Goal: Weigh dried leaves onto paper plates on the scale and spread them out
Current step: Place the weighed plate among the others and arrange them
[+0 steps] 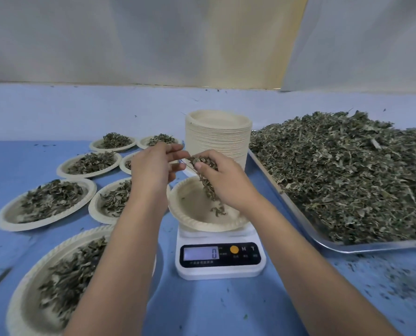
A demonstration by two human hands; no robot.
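A white digital scale stands at the table's middle, its display reading 0. On it sits a beige paper plate with a few dried leaves in it. My right hand grips a bunch of dried leaves above the plate, and some of them hang down toward it. My left hand hovers just left of the bunch, its fingers stretched toward the leaves.
A metal tray heaped with dried leaves fills the right side. A tall stack of paper plates stands behind the scale. Several leaf-filled plates lie to the left on the blue table; loose crumbs are scattered at the right front.
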